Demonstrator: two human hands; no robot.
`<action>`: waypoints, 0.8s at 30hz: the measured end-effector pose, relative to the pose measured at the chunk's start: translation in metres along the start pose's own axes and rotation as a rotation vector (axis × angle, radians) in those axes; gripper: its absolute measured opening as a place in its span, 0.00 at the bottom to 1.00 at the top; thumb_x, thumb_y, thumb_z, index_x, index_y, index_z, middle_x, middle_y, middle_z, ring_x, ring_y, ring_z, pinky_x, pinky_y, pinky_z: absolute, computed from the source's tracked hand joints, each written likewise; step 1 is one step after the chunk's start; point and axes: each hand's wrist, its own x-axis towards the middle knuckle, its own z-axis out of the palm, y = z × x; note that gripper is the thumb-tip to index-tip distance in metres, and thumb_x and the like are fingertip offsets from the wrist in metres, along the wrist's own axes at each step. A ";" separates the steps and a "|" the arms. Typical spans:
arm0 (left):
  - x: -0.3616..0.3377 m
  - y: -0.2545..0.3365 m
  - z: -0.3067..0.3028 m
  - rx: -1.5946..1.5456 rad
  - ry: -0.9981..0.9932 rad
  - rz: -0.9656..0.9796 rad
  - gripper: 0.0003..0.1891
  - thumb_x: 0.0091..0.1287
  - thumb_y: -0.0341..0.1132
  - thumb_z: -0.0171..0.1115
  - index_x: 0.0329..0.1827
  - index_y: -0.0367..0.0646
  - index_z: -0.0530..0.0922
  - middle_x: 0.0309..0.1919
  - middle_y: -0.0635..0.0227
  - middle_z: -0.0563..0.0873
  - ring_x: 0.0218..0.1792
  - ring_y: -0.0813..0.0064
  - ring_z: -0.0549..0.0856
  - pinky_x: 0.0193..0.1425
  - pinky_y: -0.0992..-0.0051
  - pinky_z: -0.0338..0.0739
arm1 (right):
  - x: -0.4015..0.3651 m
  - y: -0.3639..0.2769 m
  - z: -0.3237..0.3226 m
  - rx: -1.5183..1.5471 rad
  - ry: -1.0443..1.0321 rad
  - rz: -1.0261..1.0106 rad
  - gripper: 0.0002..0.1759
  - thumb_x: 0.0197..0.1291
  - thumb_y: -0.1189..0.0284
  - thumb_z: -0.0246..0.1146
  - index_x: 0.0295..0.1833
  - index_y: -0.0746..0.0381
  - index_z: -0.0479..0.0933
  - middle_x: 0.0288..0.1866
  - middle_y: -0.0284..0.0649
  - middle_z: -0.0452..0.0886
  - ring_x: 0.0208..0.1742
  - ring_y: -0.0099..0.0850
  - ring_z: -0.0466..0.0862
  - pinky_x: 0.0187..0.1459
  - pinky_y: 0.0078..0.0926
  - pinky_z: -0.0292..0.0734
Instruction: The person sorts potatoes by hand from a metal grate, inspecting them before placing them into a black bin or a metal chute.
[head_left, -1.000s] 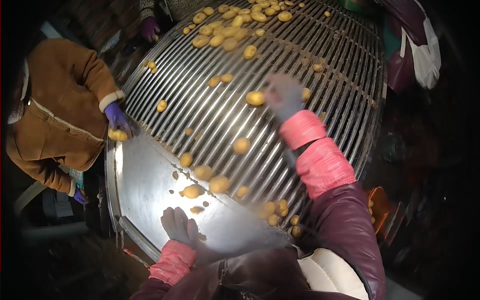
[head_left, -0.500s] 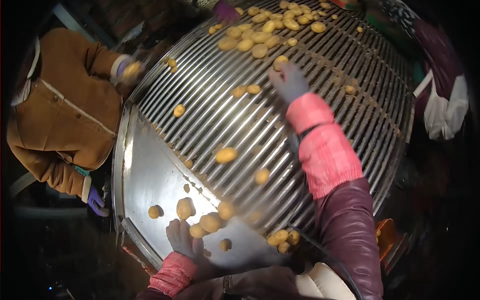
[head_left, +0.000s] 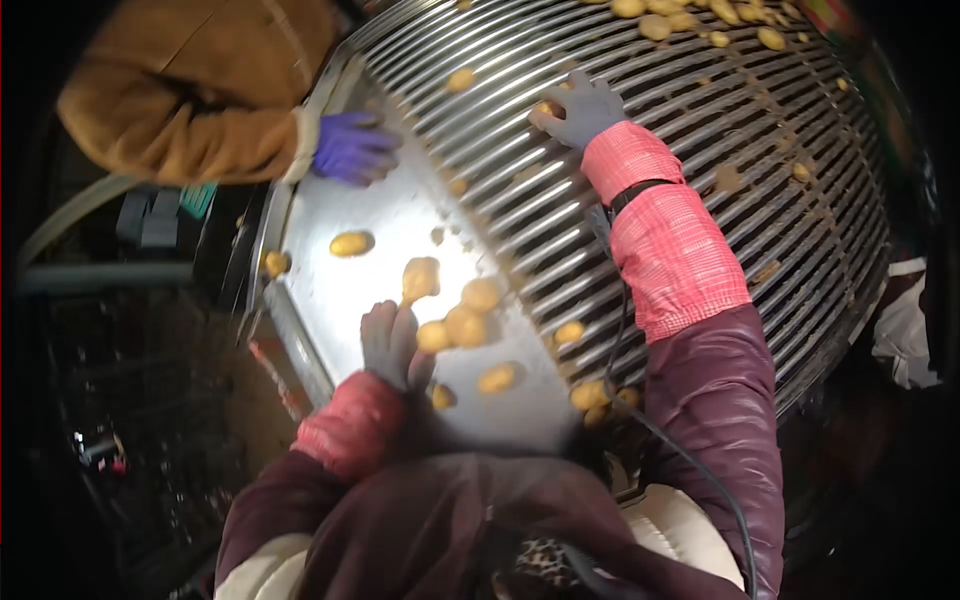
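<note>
My left hand (head_left: pixel 388 338), in a grey glove, lies on the bare metal plate (head_left: pixel 330 205) with its fingers stretched out. Just right of its fingertips sit a cluster of potatoes (head_left: pixel 465 325) and a larger, lumpy potato (head_left: pixel 421 278). Over the metal bars, my right hand (head_left: pixel 582 110), also gloved in grey, curls its fingers round a small potato (head_left: pixel 546 108), which shows only in part. Other loose potatoes, such as one yellow potato (head_left: pixel 497 377), lie on the plate near my left hand.
A co-worker's purple-gloved hand (head_left: pixel 355 148) reaches over the plate's upper left. More potatoes (head_left: pixel 655 25) lie on the bar grate (head_left: pixel 680 110) at the far end. A cable (head_left: pixel 690 455) runs along my right sleeve. The plate has a raised rim (head_left: pixel 300 340).
The view has shifted, so the plate appears higher. My right hand has come nearer with a potato at its fingers. The co-worker's purple glove has moved over the plate. My left hand stays beside the potatoes.
</note>
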 end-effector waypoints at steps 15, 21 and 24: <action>-0.026 -0.023 0.009 -0.061 0.044 -0.110 0.14 0.53 0.26 0.57 0.44 0.38 0.73 0.43 0.55 0.77 0.47 0.51 0.76 0.52 0.57 0.68 | -0.194 -0.181 0.021 0.309 -0.031 -0.120 0.21 0.55 0.71 0.66 0.56 0.44 0.82 0.52 0.41 0.77 0.53 0.42 0.77 0.55 0.38 0.76; 0.013 -0.045 0.005 -0.269 0.080 -0.109 0.25 0.64 0.37 0.64 0.65 0.44 0.71 0.58 0.48 0.76 0.57 0.46 0.78 0.64 0.59 0.73 | -0.270 -0.171 -0.031 1.004 0.068 0.521 0.13 0.58 0.70 0.66 0.49 0.56 0.81 0.40 0.37 0.81 0.43 0.30 0.82 0.45 0.29 0.78; 0.049 -0.050 0.004 -0.297 -0.210 -0.143 0.26 0.64 0.42 0.64 0.66 0.50 0.71 0.58 0.50 0.75 0.55 0.47 0.79 0.62 0.58 0.74 | -0.315 -0.164 -0.042 1.316 0.098 0.657 0.11 0.58 0.72 0.66 0.47 0.59 0.80 0.34 0.35 0.80 0.38 0.24 0.80 0.38 0.25 0.77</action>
